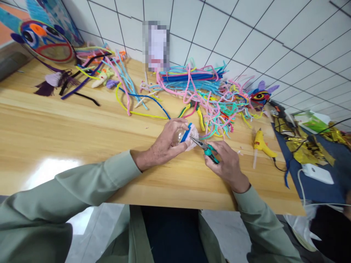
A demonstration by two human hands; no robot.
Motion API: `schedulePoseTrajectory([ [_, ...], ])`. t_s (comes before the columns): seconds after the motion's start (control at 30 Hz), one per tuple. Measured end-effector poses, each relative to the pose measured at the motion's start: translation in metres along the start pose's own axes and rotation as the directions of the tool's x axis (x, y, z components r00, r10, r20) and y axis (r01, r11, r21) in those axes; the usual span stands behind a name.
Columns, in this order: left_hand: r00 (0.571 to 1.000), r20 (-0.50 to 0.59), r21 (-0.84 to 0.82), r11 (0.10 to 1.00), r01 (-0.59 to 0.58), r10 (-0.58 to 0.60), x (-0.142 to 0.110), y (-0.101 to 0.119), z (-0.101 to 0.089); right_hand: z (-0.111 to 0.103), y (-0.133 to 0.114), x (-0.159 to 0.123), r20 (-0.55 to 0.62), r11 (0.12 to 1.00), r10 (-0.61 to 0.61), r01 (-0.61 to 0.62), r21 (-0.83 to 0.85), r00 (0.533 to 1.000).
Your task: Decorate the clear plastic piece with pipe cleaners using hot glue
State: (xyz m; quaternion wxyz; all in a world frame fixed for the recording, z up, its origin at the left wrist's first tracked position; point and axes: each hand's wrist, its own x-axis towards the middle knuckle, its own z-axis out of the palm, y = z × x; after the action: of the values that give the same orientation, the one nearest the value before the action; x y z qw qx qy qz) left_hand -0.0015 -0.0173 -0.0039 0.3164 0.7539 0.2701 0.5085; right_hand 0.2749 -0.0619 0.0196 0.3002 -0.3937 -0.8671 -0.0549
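Both hands over the wooden table (82, 128) rn, fwiw. Left hand (170, 138) has the clear plastic piece (186, 133) w/ the blue band pinched btwn thumb and fingers: thumb along the side nearest the table's front edge, fingertips curled over the far side, piece sitting right in the gap. Its pale pinkish end pokes out past my fingertips toward the right edge. Right hand (226, 160) has its fingers wrapped around the teal handles of the needle-nose pliers (210, 153), tips up at that pale end next to the band; can't tell if they're biting anything tbh. Also can't tell if the piece touches the table. Posn-wise it's approx midway btwn front & back edges. Yellow-handled tool (201, 118) just beyond it, pipe cleaner pile (192, 84) along the back edge, yellow glue gun (261, 143) near the right edge.
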Motion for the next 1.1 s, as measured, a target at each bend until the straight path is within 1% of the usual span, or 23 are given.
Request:
schedulePoseTrajectory([
  [0.3,1.000,-0.018,-0.007,1.000,-0.007,0.007,-0.0003,-0.0023,0.0011,0.0012,-0.0003,-0.0005,-0.004,1.000,-0.007,0.007,-0.014,1.000],
  [0.43,1.000,-0.006,-0.003,1.000,-0.012,0.012,-0.0009,-0.0019,0.0011,0.0012,-0.0007,-0.0007,0.001,1.000,-0.004,0.004,-0.019,1.000],
  [0.63,1.000,-0.001,0.019,1.000,-0.017,0.017,-0.0029,0.0012,0.0013,0.0027,-0.0001,-0.0022,-0.025,0.999,-0.025,0.025,-0.031,0.999],
  [0.87,1.000,0.021,0.049,0.999,-0.024,0.023,-0.0012,0.0035,-0.0016,0.0029,-0.0003,-0.0030,-0.017,1.000,-0.013,0.012,-0.027,1.000],
  [1.1,1.000,0.008,0.037,0.999,0.004,-0.004,-0.0014,0.0030,0.0004,0.0009,-0.0030,-0.0021,-0.016,0.999,-0.016,0.015,-0.028,1.000],
])
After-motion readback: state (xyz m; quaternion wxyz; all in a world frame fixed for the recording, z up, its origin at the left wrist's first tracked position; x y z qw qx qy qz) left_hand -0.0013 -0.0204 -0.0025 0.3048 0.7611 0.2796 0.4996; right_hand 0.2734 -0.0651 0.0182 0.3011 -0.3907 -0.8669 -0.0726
